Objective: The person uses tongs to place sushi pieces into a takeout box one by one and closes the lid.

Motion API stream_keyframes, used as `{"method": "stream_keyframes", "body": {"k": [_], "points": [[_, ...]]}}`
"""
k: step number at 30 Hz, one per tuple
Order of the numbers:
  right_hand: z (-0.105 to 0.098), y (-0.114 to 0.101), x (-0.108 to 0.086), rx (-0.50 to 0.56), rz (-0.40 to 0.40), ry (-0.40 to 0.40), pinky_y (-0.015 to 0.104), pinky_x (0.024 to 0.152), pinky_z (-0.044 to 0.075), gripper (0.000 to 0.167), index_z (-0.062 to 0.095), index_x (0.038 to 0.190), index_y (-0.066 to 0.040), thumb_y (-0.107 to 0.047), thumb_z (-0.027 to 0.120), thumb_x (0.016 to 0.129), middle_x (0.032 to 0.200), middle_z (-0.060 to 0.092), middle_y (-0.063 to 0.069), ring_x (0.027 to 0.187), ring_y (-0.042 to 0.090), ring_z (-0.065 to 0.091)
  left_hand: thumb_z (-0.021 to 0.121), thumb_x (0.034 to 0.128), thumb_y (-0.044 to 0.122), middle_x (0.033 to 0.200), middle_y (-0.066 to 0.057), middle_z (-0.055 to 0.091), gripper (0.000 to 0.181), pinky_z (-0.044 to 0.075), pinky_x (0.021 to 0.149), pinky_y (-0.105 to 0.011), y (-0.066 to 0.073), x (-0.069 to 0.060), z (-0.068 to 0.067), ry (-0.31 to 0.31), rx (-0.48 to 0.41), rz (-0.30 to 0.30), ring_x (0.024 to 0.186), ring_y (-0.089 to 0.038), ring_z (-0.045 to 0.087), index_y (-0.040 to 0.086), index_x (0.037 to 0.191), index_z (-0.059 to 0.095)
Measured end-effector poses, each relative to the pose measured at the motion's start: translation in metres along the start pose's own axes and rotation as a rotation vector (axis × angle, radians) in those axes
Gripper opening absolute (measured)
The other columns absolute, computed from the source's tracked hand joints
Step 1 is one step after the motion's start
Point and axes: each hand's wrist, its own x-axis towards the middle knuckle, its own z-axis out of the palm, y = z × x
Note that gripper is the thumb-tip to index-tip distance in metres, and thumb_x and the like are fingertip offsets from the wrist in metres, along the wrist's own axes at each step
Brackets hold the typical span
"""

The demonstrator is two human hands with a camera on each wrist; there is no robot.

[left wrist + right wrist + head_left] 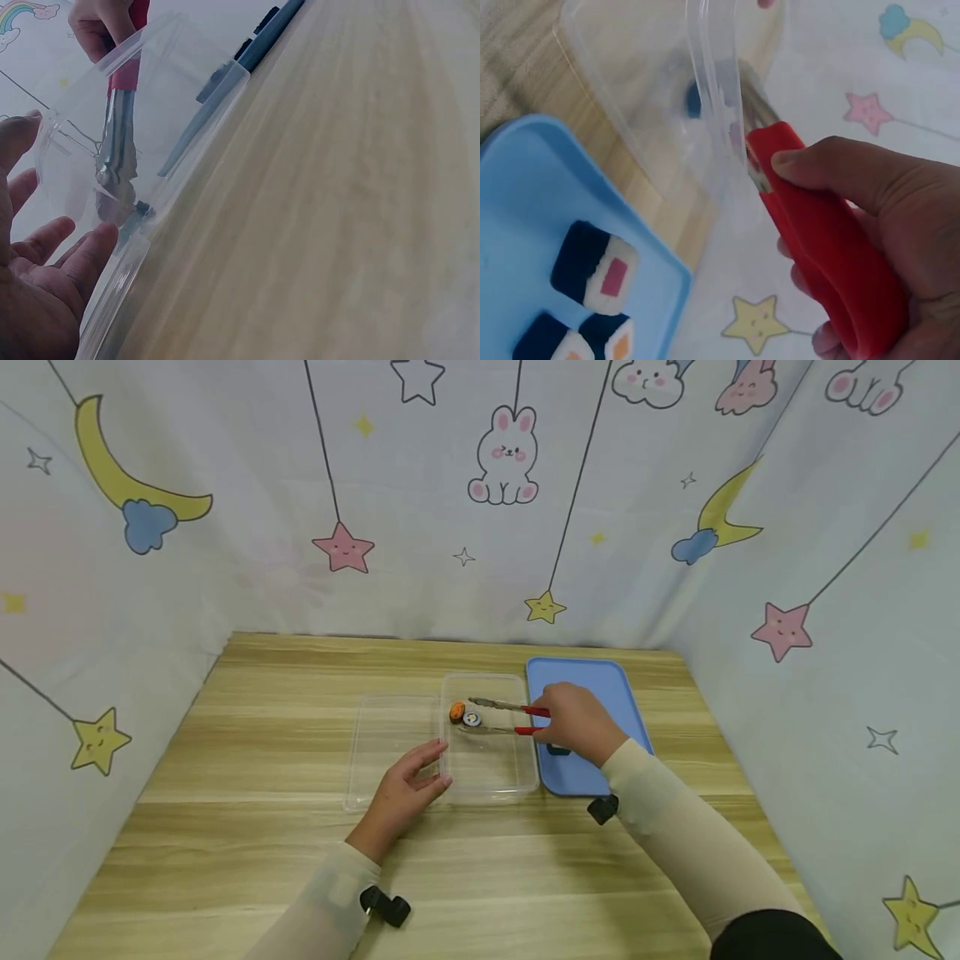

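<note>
My right hand (581, 720) grips red-handled metal tongs (531, 731) and holds them over a clear plastic box (529, 760). Their two arms stand apart, tips down inside the box. Between or close by those tips lie an orange-topped toy sushi piece (457, 712) and a round toy sushi roll (472, 718). At the box's left wall is my left hand (401, 793), fingers spread and loosely bent; its fingertips are at the rim, and whether they touch I cannot tell. The right wrist view shows the thumb on the red handle (832, 247).
Right of the box lies a blue tray (600, 681). Several toy sushi pieces with dark wraps, one a white block with a pink centre (596, 268), sit on it. A clear flat lid or shallow container (390, 727) lies left of the box on the wooden table (262, 735).
</note>
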Motion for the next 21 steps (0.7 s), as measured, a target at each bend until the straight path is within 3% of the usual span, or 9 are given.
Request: {"method": "stream_keyframes", "body": {"k": [5, 12, 21], "points": [[-0.006, 0.013, -0.013, 0.117, 0.045, 0.061, 0.034, 0.07, 0.054, 0.037, 0.08, 0.111, -0.013, -0.029, 0.09, 0.08, 0.093, 0.066, 0.0, 0.082, 0.019, 0.059, 0.078, 0.094, 0.008, 0.158, -0.017, 0.045, 0.057, 0.056, 0.102, -0.035, 0.0, -0.001, 0.001, 0.001, 0.009, 0.005, 0.142, -0.038, 0.049, -0.002, 0.146, 0.057], [-0.013, 0.054, -0.039, 0.153, 0.131, 0.179, 0.042, 0.074, 0.058, 0.051, 0.075, 0.126, -0.005, -0.031, 0.088, 0.084, 0.103, 0.07, 0.011, 0.087, 0.026, 0.062, 0.077, 0.0942, 0.007, 0.158, -0.018, 0.045, 0.056, 0.056, 0.103, -0.034, -0.002, -0.001, 0.001, 0.0, 0.015, -0.008, 0.141, -0.038, 0.049, -0.002, 0.145, 0.057], [0.001, 0.115, -0.086, 0.246, 0.307, 0.235, 0.041, 0.068, 0.057, 0.051, 0.073, 0.124, 0.002, -0.029, 0.085, 0.087, 0.1, 0.069, 0.016, 0.084, 0.03, 0.061, 0.078, 0.0937, 0.007, 0.157, -0.018, 0.046, 0.056, 0.056, 0.103, -0.036, -0.001, 0.0, 0.001, 0.003, 0.01, -0.004, 0.142, -0.038, 0.049, -0.002, 0.145, 0.057]]}}
